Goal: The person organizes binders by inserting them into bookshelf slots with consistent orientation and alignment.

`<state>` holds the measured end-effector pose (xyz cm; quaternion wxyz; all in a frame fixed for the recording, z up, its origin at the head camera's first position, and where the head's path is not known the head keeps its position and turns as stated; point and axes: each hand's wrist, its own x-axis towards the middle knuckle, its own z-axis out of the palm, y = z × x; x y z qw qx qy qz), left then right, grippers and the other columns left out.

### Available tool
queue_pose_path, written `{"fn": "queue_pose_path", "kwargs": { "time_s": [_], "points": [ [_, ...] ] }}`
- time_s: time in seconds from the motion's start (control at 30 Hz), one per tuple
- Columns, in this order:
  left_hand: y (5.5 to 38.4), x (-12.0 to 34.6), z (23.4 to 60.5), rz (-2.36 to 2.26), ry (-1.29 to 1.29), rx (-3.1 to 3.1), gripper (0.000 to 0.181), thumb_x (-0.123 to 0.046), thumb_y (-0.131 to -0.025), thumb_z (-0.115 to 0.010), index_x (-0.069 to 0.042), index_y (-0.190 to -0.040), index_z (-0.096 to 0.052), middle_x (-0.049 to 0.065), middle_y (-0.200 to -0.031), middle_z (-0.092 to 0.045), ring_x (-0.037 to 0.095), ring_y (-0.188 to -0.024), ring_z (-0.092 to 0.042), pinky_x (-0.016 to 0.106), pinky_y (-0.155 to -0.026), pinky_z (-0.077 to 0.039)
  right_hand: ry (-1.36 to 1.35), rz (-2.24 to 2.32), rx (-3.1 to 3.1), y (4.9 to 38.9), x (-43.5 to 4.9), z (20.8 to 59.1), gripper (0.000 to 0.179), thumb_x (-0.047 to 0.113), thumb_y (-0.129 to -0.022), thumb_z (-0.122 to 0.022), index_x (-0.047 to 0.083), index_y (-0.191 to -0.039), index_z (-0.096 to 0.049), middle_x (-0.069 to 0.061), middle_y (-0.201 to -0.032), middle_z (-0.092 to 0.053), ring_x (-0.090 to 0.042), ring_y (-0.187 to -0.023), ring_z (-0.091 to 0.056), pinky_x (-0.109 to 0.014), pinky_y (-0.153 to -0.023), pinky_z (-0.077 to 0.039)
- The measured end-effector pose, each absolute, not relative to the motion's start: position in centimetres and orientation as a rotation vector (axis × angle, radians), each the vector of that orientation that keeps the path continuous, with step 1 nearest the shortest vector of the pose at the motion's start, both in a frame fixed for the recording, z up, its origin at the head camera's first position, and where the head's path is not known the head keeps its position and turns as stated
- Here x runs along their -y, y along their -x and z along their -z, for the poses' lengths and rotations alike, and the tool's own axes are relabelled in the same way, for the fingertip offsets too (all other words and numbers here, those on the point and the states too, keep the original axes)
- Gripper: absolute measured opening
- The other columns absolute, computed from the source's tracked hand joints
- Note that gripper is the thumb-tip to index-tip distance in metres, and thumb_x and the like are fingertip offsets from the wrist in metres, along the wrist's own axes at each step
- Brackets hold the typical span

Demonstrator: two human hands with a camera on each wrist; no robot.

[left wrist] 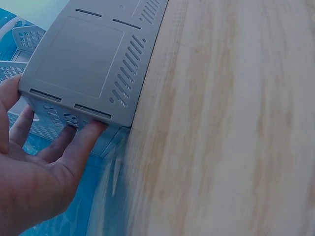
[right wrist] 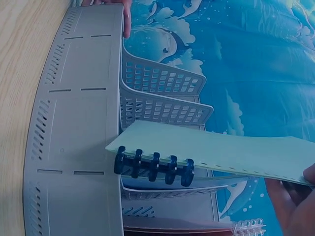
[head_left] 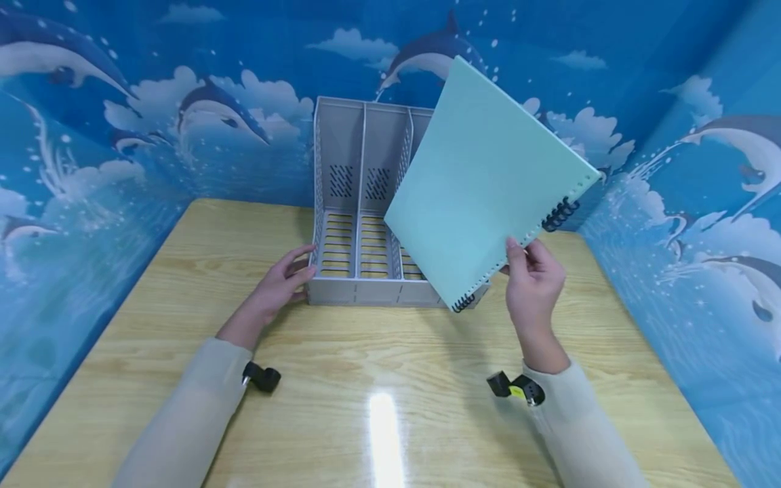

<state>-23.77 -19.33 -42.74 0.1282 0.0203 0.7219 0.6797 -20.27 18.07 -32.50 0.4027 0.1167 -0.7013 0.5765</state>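
Note:
A grey file organizer (head_left: 376,293) with tall dividers stands on the table. My left hand (head_left: 283,278) grips its front left corner, the thumb at the front edge and the other fingers along the slotted side wall (left wrist: 49,125). Over the organizer's right half hangs a pale mint-green ring-bound notebook (head_left: 482,183), tilted, with short black binding rings at each end of its punched edge. My right hand (head_left: 535,278) pinches that edge, thumb on the cover. In the right wrist view, the lower black rings (right wrist: 155,166) are close over the organizer's front rim.
A clear spiral binding (right wrist: 248,227) with reddish edges beside it shows in the end compartment in the right wrist view. The wooden table (head_left: 293,407) meets a blue dolphin-print backdrop (head_left: 244,149) at the back and sides.

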Motion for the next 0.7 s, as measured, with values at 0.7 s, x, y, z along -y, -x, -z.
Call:
{"fn": "queue_pose_path", "kwargs": {
  "time_s": [0.7],
  "points": [
    [23.61,19.32,42.66,-1.974,-0.051,-2.095,0.059,-0.026,-0.102,-0.051,-0.026,-0.154,-0.025,0.019,-0.159,-0.017,0.040,-0.141,-0.026,0.061,-0.107,-0.033,-0.345,-1.186,1.691,20.45,-17.04,31.96,0.031,0.000,-0.093,-0.060,-0.012,-0.064,-0.055,-0.005,-0.055,-0.046,-0.002,-0.049,-0.044,-0.011,-0.048,-0.037]
  ]
}}
